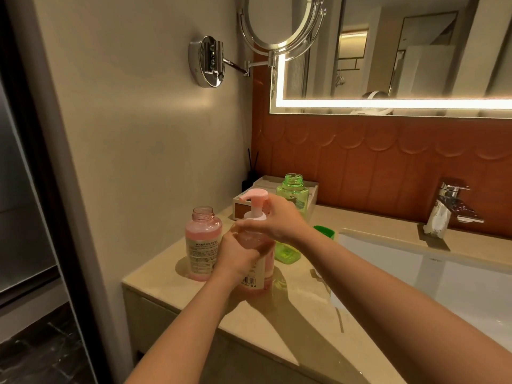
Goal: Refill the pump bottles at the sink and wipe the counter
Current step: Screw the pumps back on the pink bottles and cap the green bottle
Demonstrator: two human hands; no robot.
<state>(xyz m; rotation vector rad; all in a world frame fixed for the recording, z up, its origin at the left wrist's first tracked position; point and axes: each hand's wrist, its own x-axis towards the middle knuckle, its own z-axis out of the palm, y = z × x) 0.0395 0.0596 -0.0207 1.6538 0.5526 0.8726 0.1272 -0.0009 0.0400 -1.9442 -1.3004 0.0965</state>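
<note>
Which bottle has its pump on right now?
The held pink bottle: left hand grips its body, right hand its pink pump. The second pink bottle, left of it, and the green bottle behind have bare open necks.

Hidden, cropped and unreadable regions.
The left hand [235,253] covers most of the body of the pink pump bottle [254,278], and the right hand [277,220] covers its collar, so the seating of the pump cannot be told. Label print on the open pink bottle [203,242] is too small to read. The lower half of the green bottle [293,191] lies behind the right wrist; the green piece [288,254] on the bench [171,275] is partly hidden by the forearm. The sink [415,273] is cut by the right edge, the round mirror [277,20] by the top edge, the lit mirror [388,51] by 2 edges.
</note>
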